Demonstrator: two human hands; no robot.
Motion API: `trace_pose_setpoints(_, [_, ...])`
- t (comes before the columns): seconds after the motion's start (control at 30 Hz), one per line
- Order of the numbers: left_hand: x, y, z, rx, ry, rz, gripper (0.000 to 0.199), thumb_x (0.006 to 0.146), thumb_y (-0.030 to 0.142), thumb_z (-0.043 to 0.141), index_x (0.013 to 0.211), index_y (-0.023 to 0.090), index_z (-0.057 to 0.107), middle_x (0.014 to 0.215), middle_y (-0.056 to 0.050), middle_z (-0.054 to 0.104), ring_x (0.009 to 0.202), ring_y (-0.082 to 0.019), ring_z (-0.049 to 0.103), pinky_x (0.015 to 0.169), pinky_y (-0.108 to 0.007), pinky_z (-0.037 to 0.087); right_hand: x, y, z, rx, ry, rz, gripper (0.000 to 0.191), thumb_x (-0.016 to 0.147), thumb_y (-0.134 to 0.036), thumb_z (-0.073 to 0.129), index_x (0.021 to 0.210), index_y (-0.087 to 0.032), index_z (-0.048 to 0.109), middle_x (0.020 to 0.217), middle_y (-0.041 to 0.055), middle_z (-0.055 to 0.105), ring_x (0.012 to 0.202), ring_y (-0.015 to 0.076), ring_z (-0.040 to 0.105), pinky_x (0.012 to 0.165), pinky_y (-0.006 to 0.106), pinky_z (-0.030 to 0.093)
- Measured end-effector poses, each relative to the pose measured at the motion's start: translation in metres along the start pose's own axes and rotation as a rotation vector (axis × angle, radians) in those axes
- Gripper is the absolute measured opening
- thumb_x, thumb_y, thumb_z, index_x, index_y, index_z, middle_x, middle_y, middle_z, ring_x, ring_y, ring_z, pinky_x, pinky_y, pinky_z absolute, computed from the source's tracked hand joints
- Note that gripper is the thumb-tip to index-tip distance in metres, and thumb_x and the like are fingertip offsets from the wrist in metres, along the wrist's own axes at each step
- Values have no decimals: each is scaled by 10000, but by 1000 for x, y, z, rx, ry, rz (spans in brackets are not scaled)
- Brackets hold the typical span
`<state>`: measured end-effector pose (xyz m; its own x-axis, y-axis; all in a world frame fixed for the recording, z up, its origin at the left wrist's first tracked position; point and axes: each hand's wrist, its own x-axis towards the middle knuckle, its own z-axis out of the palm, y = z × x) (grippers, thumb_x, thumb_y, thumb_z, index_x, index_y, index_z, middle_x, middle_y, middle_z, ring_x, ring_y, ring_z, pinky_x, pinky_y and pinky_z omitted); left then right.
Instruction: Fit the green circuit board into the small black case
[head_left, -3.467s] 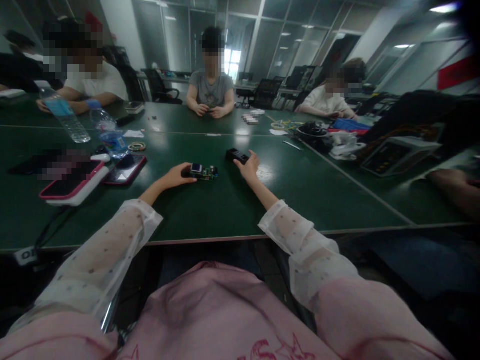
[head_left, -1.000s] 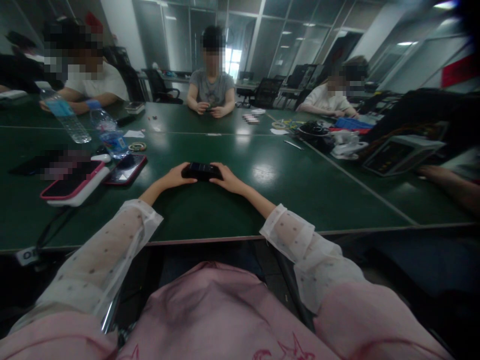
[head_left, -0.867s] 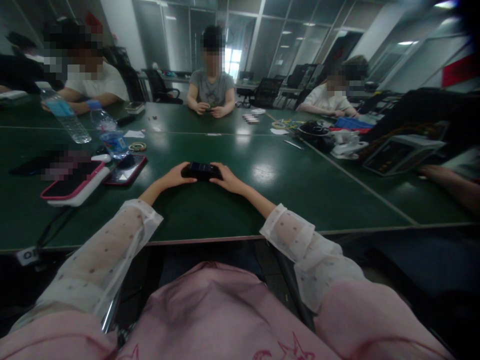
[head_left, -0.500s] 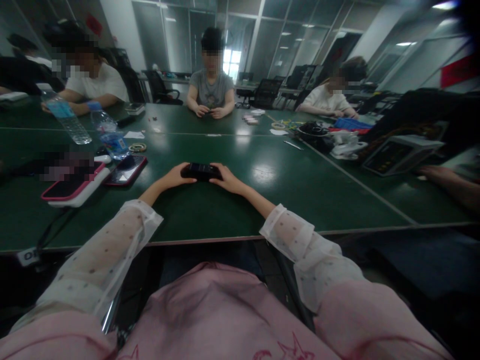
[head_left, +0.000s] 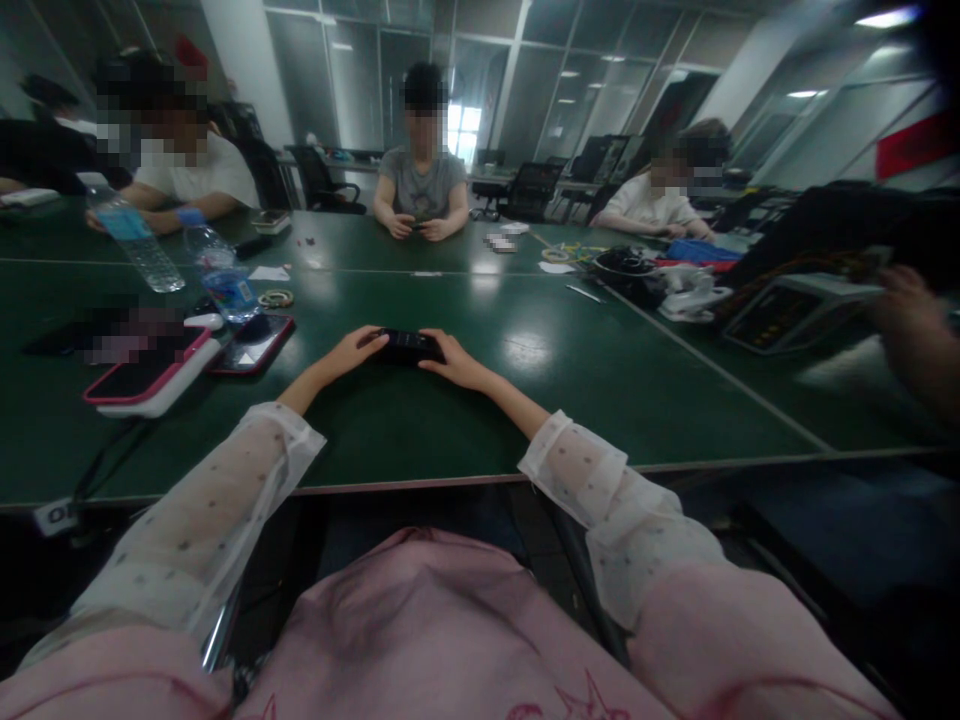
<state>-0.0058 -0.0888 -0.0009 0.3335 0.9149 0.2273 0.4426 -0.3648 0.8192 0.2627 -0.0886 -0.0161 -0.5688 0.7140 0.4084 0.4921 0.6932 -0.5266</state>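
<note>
A dark smartphone (head_left: 409, 347) is held sideways just over the green table (head_left: 450, 425), its screen mostly black with faint marks. My left hand (head_left: 352, 352) grips its left end, the thumb lying over the screen. Around the right end is my right hand (head_left: 461, 362), its thumb along the near edge. The fingers behind the phone are partly hidden. To the left of my hands lies another phone in a red case (head_left: 255, 343).
Left on the table are a pink-edged phone (head_left: 150, 368) on a white object and two water bottles (head_left: 135, 232) (head_left: 217, 270). A tape roll (head_left: 275, 299) lies nearby. At right are a box (head_left: 799, 315), a black bag (head_left: 626, 267) and another person's blurred hand (head_left: 911, 310). Several people sit around.
My left thumb has moved from the phone's near edge up onto its screen. At the right, another person's hand has risen from the table beside the box, with a pale blur below it.
</note>
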Motion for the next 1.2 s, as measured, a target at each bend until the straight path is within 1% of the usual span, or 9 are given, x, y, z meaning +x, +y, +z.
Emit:
trace_pose_setpoints(0.13, [-1,2,-1,-9,-16,2,554,867,589,547,1221,167,599,1223,-103,640,1131,-272,596,1008,-413,453,0,0,0,4,-10,-2,603,861,-410,631,1381,-238,377,1352,128,515,1203,310,513,1012,532,432])
trace_pose_setpoints(0.43, [0,-5,-2,-13,-41,54,593,820,576,622,1250,173,563,1232,-111,628,1120,-270,604,1001,-439,452,0,-4,-2,10,-17,-2,595,863,-418,621,1373,-233,376,1365,139,511,1206,318,507,1018,540,414])
trace_pose_setpoints(0.53, [-2,-5,-1,94,-42,86,666,774,585,672,1273,169,531,1225,-118,617,1096,-273,604,978,-437,463,1,-3,-2,16,-3,-8,590,854,-421,634,1360,-242,388,1359,132,516,1197,316,513,1012,534,419])
trace_pose_setpoints(0.6, [-2,-6,0,213,-25,129,712,743,611,689,1275,167,524,1236,-125,597,1122,-290,580,987,-447,454,1,-3,-2,10,4,-10,585,849,-401,645,1353,-237,398,1344,130,526,1183,311,523,1013,527,421])
trace_pose_setpoints(0.67, [-2,-8,1,373,-2,156,760,712,649,693,1273,166,525,1259,-141,566,1167,-327,539,1004,-482,430,1,-4,-2,3,3,-6,580,848,-386,647,1351,-238,401,1336,127,532,1170,307,529,1010,527,424])
trace_pose_setpoints(0.73, [-2,-9,3,522,17,148,813,705,684,674,1308,165,502,1304,-162,526,1217,-366,488,1024,-531,390,1,-5,-2,3,-3,-1,578,851,-384,644,1354,-241,399,1339,125,531,1166,306,531,1002,529,428])
trace_pose_setpoints(0.83, [-4,-9,4,611,6,149,853,783,698,576,1431,177,382,1434,-170,436,1329,-375,394,1089,-559,294,2,-5,-2,6,-5,5,581,849,-383,644,1355,-238,398,1335,129,532,1168,308,528,1001,533,426])
trace_pose_setpoints(0.97, [-7,-8,4,612,-57,182,897,855,702,465,1533,182,192,1573,-153,285,1444,-335,262,1162,-522,182,4,-3,0,5,8,-14,586,839,-385,648,1345,-226,399,1320,134,535,1170,310,527,1023,530,409])
trace_pose_setpoints(1.2, [-5,-16,3,604,-66,126,1180,771,763,529,1554,152,-108,1624,-202,108,1484,-371,162,1184,-534,101,3,-4,-5,42,-7,6,555,843,-396,639,1326,-218,432,1312,121,542,1163,303,517,1022,516,417])
